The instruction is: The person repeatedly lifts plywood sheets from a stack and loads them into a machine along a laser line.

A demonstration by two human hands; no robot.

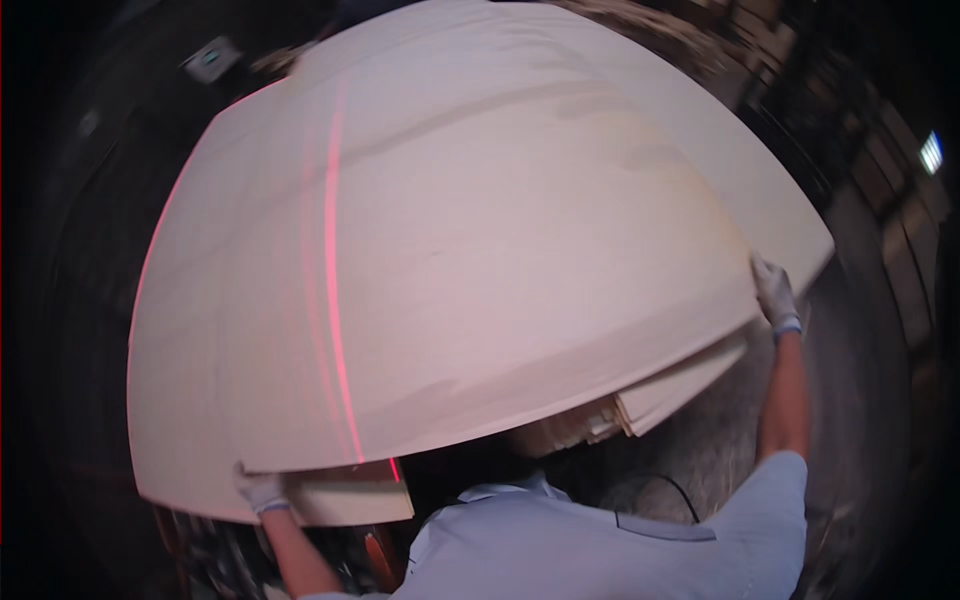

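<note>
A large pale wood veneer sheet spreads out before me, its near edge lifted and bowed over the pieces under it. At the lower left, my left hand, in a white glove, grips the sheet's near left corner, fingers partly hidden. My right hand, also gloved, holds the near right corner with the thumb side on top. A bright red laser line runs lengthwise over the left part of the sheet. Beneath it, another pale sheet shows at the right and a panel piece at the lower left.
Stacked veneer pieces lie under the near edge, towards the right. A dark cable curves near the floor beside my body. Frayed veneer edges lie beyond the far side. The surroundings are dark.
</note>
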